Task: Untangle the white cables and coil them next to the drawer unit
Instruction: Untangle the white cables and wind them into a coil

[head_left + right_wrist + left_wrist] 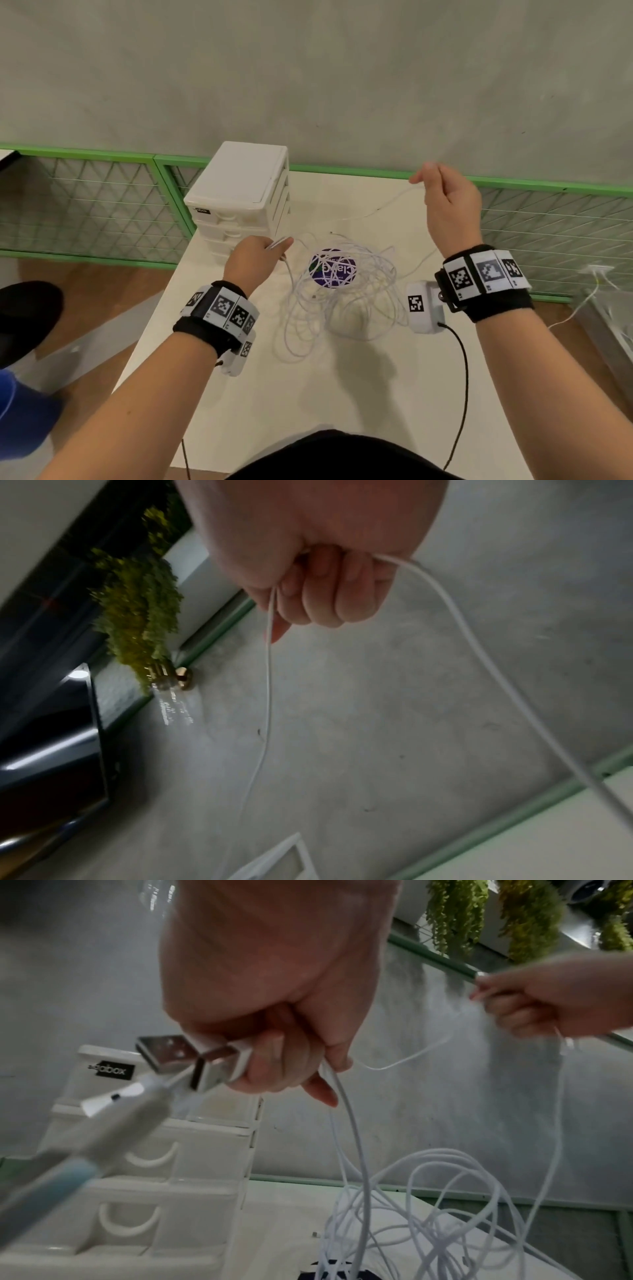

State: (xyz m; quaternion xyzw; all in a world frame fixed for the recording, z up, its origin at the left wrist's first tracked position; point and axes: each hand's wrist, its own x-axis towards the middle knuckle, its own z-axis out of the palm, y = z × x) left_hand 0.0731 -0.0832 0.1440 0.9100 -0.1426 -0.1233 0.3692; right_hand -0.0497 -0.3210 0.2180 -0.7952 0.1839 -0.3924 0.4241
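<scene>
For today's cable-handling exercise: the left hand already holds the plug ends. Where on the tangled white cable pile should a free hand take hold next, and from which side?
Judging by its pose, grip a loose outer loop of the cable pile at its near edge, coming from above. Those loops lie flat and separate on the table; the middle is crossed strands over a purple disc. The left hand holds USB plugs; the right hand lifts one strand.

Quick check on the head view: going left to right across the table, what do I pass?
drawer unit → left hand gripping the cable plugs → tangled white cables lying over a purple disc → right hand, raised, pinching one cable.
</scene>
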